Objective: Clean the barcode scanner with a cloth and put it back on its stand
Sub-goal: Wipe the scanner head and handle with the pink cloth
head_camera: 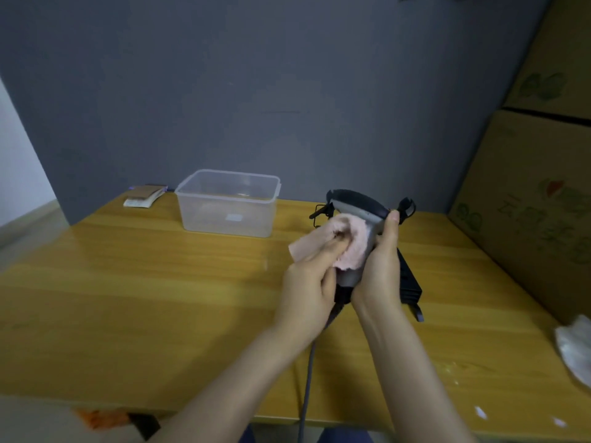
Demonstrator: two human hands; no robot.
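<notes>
— Holding firm? The grey-and-black plastic barcode scanner [358, 215] is raised over the wooden table's [160, 282] far right part, handle clasped in the right hand [380, 270].

— Yes; rigid, light, probably slick. Left hand [307, 282] pinches the soft pink cloth [323, 247] against it; black stand [407, 279] waits behind.

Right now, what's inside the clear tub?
The clear tub on the table looks empty: only a small label on its front wall and glare show. Nothing covers it.
</notes>
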